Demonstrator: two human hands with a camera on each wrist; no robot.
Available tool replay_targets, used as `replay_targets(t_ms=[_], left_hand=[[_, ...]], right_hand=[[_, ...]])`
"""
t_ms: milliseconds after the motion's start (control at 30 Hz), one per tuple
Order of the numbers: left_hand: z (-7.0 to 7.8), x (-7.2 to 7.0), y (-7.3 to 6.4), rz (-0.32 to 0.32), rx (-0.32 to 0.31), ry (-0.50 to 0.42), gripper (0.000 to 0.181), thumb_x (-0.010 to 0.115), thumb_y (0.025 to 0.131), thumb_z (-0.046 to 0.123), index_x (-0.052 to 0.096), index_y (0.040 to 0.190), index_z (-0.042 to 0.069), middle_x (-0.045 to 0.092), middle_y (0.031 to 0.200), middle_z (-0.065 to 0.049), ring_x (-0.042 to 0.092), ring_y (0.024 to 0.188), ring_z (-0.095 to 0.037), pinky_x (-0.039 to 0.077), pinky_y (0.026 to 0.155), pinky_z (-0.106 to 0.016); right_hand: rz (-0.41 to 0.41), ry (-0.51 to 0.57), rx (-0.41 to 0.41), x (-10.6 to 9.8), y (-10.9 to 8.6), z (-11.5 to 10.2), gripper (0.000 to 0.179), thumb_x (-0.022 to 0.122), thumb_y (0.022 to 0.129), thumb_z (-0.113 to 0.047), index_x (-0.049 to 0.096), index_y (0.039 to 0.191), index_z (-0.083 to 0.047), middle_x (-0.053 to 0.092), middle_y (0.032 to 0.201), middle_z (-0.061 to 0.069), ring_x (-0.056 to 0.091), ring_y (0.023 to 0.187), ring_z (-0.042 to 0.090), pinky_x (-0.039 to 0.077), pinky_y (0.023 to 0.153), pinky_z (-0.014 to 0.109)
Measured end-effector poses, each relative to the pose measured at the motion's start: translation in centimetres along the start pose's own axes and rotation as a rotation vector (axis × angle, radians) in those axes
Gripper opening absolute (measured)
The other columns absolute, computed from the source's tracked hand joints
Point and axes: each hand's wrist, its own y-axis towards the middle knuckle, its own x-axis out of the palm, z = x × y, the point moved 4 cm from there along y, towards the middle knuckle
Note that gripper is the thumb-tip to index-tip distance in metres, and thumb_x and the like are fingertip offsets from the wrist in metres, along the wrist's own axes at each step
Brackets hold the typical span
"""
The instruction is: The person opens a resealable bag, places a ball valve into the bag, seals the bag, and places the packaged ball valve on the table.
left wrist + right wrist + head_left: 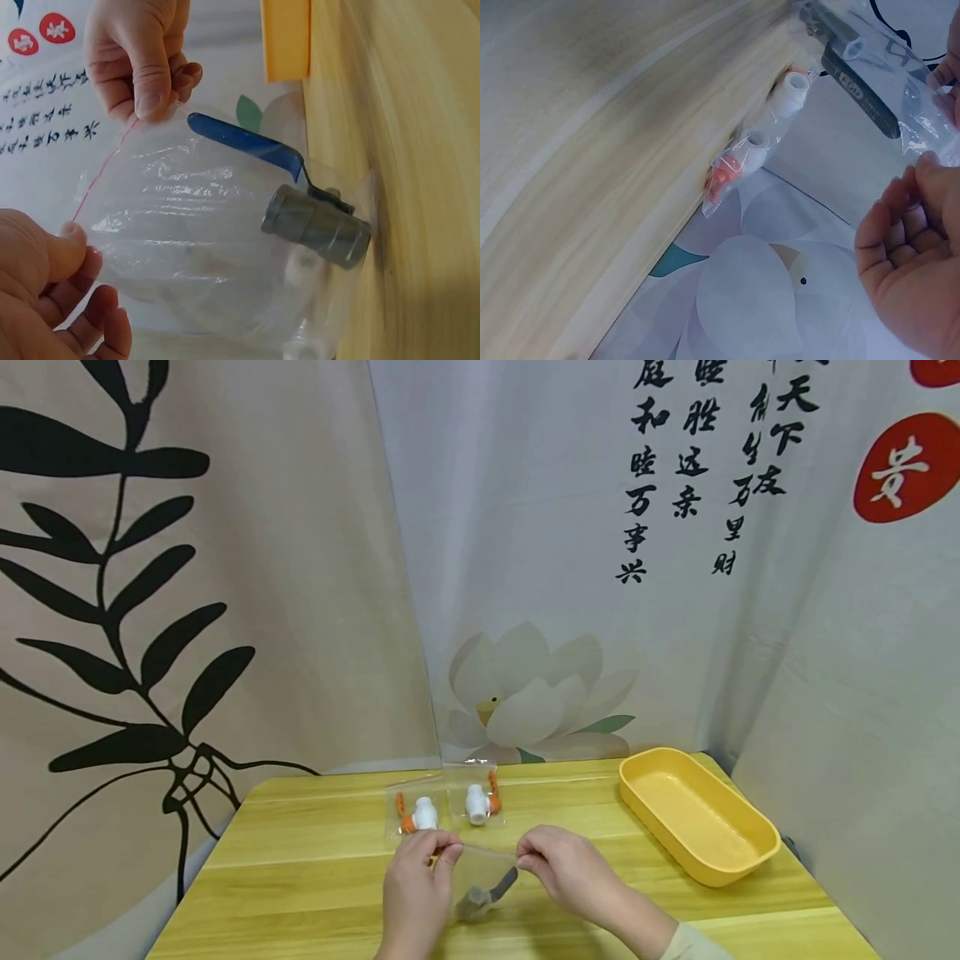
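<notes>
A clear zip bag (172,217) with a red line along its top edge hangs between my two hands over the table. My left hand (418,889) pinches one end of that edge between thumb and fingertips. At the other end, the thumb and fingers of my right hand (573,877) pinch it too. Low in the bag lies a grey metal ball valve (319,229) with a long lever handle (244,142), blue in the left wrist view. Lettering shows on the lever (859,94) in the right wrist view.
Behind the hands, two clear bags on the table hold white plastic valves (425,814) (477,806) with orange handles. A yellow tray (660,839) stands at the right of the wooden table (300,877). A printed curtain (300,568) hangs beyond the table's far edge.
</notes>
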Motion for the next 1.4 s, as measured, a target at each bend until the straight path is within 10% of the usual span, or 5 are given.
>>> replay_targets(t_ms=[367,867,1400], left_hand=[[-0.5,0.0,0.3,-0.164,-0.148,0.006,0.014,0.085,0.087,0.014,0.076,0.083,0.024,0.073,0.086,0.016,0.059,0.083,-0.003,0.054,0.073,-0.024],[0.3,-0.1,0.0,-0.148,-0.056,0.059,0.021,0.091,0.080,0.012,0.074,0.078,0.024,0.073,0.084,0.015,0.059,0.080,-0.003,0.053,0.069,-0.026],[0.2,-0.2,-0.1,-0.222,-0.114,0.058,0.015,0.086,0.087,0.017,0.075,0.083,0.025,0.073,0.088,0.016,0.058,0.083,-0.002,0.053,0.071,-0.025]], right_hand=[[0.080,-0.107,-0.059,-0.9,-0.1,-0.7,0.017,0.085,0.089,-0.012,0.070,0.088,-0.019,0.072,0.086,-0.011,0.061,0.078,-0.001,0.053,0.066,0.016],[-0.051,-0.042,0.025,-2.6,-0.1,-0.5,0.014,0.080,0.095,-0.015,0.069,0.089,-0.021,0.069,0.085,-0.013,0.054,0.077,-0.005,0.053,0.067,0.018],[-0.155,0.194,0.164,-1.9,0.5,-0.1,0.008,0.079,0.097,-0.016,0.077,0.090,-0.019,0.075,0.088,-0.009,0.058,0.075,-0.007,0.055,0.064,0.017]])
